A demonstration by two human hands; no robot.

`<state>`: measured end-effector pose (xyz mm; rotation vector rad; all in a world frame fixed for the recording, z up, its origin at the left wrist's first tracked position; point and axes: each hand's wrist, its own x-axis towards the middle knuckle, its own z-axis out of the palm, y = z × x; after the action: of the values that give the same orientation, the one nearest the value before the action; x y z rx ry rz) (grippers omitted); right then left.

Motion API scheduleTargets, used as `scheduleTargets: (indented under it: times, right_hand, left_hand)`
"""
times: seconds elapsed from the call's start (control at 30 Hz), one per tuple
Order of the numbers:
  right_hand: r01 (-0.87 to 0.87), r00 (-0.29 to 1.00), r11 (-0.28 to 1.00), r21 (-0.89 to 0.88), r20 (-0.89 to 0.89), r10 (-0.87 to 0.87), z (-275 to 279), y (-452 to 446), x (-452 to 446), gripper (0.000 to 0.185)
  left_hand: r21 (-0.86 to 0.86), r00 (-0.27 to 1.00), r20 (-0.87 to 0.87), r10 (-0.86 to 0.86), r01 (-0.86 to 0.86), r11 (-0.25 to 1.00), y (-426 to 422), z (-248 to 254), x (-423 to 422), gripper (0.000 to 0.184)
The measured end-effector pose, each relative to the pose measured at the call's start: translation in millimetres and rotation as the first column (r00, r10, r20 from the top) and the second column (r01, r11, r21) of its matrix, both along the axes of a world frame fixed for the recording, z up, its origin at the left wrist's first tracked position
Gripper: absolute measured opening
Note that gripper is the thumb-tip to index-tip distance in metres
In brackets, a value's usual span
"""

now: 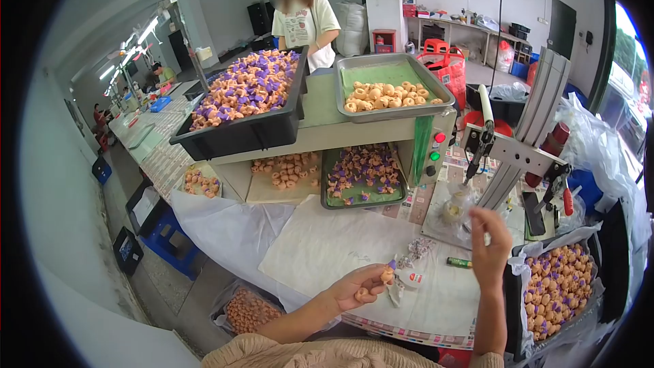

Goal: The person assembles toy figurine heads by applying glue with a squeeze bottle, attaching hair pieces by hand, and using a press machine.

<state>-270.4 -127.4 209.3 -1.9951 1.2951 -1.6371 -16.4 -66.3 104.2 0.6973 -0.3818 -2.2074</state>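
My left hand is closed around a small doll figure with a peach body and a purple part, held up at the fingertips. A peach doll head also rests in that palm. My right hand is raised in front of the press machine, near its clear round fixture. Its thumb and forefinger look apart, with nothing visible between them. Below, on the white sheet, lie a heap of small shiny pieces, a white tube-like item and a green cylinder.
A black crate of peach-and-purple figures and a metal tray of doll heads stand on the shelf. Beneath is a tray of figures. A lined bin stands right. Across the shelf stands a person.
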Motion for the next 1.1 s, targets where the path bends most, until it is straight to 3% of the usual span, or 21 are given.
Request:
scheduleTargets:
  times: [0.13,0.27,0.37,0.6,0.83,1.1]
  right_hand:
    - [0.165,0.983,0.931,-0.325,-0.027,-0.183,35.3,-35.0,-1.3,0.016]
    - [0.168,0.978,0.898,-0.407,-0.046,-0.204,59.4,-64.3,-3.3,0.017]
    - [0.161,0.983,0.923,-0.351,-0.026,-0.181,62.6,-56.1,-1.2,0.017]
    - [0.127,0.989,0.967,-0.219,-0.043,-0.140,44.3,-10.4,-13.4,0.016]
    - [0.115,0.992,0.991,-0.069,-0.038,-0.118,22.2,43.8,-41.4,0.016]
    - [0.086,0.995,0.994,0.064,0.035,-0.088,-3.5,88.2,-63.2,0.015]
  left_hand:
    - [0.021,1.000,-0.009,0.012,-0.011,1.000,0.5,1.7,-0.4,0.017]
    - [-0.041,1.000,0.011,-0.023,0.024,0.999,-5.6,-2.8,-3.0,0.018]
    - [-0.172,0.996,0.031,-0.080,0.084,0.982,-22.6,-14.5,-5.7,0.026]
    - [-0.211,0.988,0.129,-0.087,0.114,0.971,-73.2,-29.9,-30.9,0.023]
    - [-0.150,0.974,0.220,-0.061,0.095,0.984,-132.4,-64.7,-57.6,0.019]
    - [-0.127,0.932,0.361,-0.044,0.096,0.987,-169.4,-60.8,-81.8,0.018]
